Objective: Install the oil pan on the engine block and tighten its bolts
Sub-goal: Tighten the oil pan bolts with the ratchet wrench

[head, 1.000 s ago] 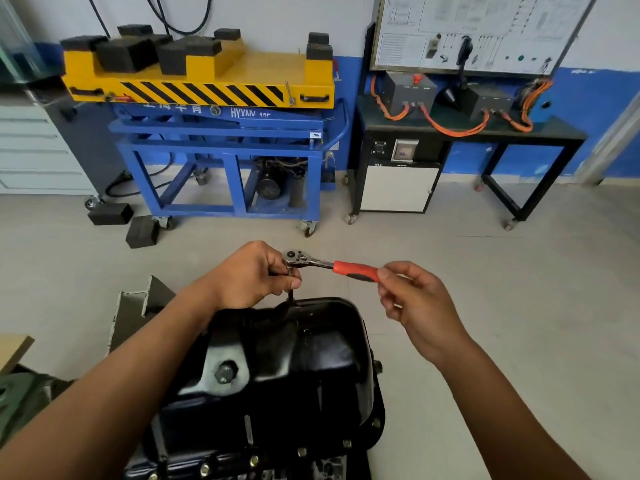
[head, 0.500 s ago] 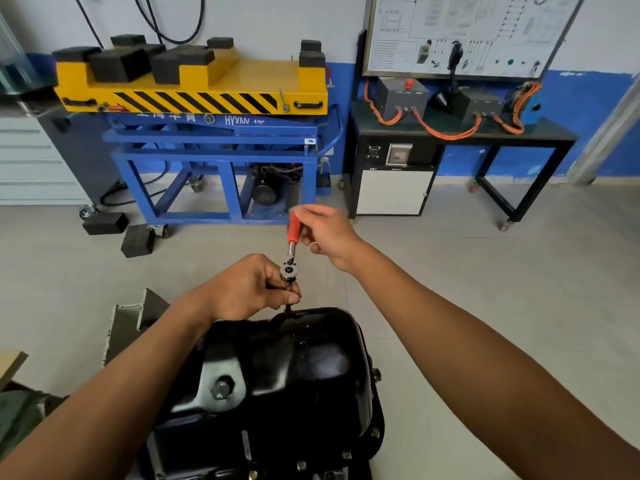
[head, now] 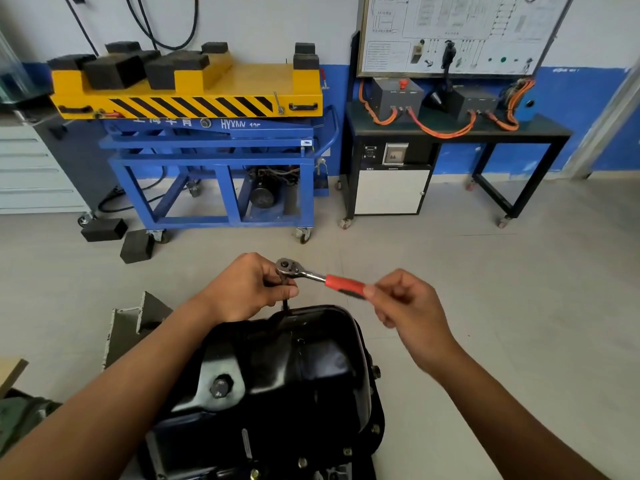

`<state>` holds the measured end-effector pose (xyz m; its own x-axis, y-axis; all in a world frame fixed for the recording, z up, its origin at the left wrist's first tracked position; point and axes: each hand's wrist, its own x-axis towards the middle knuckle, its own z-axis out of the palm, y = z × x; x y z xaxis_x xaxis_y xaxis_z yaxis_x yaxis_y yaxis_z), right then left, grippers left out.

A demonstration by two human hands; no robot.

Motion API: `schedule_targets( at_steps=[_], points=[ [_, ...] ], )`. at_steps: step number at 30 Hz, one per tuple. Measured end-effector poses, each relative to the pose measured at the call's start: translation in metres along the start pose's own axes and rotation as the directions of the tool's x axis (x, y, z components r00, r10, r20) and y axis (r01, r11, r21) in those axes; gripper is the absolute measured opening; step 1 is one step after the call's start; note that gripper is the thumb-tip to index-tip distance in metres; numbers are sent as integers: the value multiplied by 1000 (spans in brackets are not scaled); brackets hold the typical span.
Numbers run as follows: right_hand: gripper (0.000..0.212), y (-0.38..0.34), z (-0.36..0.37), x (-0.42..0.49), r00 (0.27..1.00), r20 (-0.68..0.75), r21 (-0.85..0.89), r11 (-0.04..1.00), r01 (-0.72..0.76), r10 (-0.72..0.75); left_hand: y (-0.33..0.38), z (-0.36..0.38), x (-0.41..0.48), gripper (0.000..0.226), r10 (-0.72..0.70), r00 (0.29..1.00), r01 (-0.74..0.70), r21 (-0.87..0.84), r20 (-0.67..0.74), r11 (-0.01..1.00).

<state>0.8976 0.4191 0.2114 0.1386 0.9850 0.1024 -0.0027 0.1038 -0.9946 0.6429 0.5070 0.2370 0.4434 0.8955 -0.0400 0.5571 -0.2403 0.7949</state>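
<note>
1. Head view, the pan: the black oil pan (head: 294, 368) sits low in the middle of the picture, bottom side up, between the person's two forearms. Its drain plug (head: 220, 387) shows on the left slope.
2. Several small bolts (head: 375, 428) sit along the pan's rim on the near right side. What the pan rests on is mostly cut off by the bottom edge, so I cannot tell much about it.
3. The tool: a ratchet wrench (head: 311, 275) is held above the far edge of the pan. Its metal head is on the left and its red handle (head: 344, 285) points to the right and slightly down.
4. A thin dark shaft (head: 285, 304) runs straight down from the head to the pan's far rim. The spot where it meets the rim is too dark to make out.
5. The left hand (head: 249, 289) is curled around the shaft just under the wrench head, with thumb and fingers closed on it.
6. The right hand (head: 405, 303) pinches the end of the red handle between thumb and fingertips, the other fingers loosely curled.
7. The room behind: a blue cart (head: 214, 157) with a yellow striped top carrying black blocks (head: 114, 72) stands against the wall.
8. Beside it on the right is a black table (head: 450, 133) with grey boxes and orange cables (head: 440, 131), under a wiring board (head: 450, 32).
9. On the floor to the left of the pan lies a grey metal bracket (head: 138, 320). Two loose black blocks lie near the cart's wheels.
</note>
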Motion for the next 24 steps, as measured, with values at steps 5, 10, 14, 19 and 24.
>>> schedule_targets(
  at_steps=[5,10,14,19,24],
  points=[
    [20,-8,9,-45,993,87,-211,973,94,-77,3,-2,-3,13,97,995,-98,95,8,991],
    [18,-16,19,-50,984,148,-237,962,136,-103,1,-3,-4,17,25,999,-22,68,-49,997],
    [15,-15,16,-33,983,140,-202,969,145,-118,-3,-5,-3,20,14,999,-12,50,-45,999],
    [11,-6,4,12,998,0,-55,996,65,-65,-1,-5,-2,4,57,998,-55,101,-16,993],
    [9,-3,16,67,999,-37,-71,997,-21,19,5,-4,0,1,119,991,-126,138,57,982]
  ],
)
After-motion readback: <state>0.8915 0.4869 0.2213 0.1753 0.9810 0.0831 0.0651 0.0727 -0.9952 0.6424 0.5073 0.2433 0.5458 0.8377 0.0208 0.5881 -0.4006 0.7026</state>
